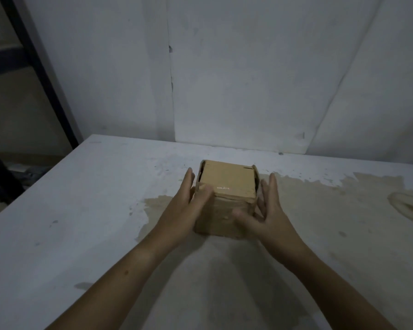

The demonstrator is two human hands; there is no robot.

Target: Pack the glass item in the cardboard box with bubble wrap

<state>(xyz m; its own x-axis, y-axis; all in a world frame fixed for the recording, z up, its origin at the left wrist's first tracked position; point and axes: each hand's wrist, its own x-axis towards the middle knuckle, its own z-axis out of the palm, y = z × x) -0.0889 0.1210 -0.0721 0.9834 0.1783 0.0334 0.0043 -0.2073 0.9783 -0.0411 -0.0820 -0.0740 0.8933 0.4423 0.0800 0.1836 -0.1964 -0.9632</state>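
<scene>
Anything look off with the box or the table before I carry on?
The cardboard box isn't fully shut: dark gaps show along the top flap's left and right edges. The table has its white coating worn away to a tan patch around and right of the box. The left hand and right hand flank the box.

Dim, bluish indoor light, soft and grainy throughout.

Wide-angle bending curves the wall lines and the white, brown-stained tabletop (81, 210) edges; faint shadows spread under both forearms toward the near edge; fingers (270, 194) slightly motion-blurred; no glare.
</scene>
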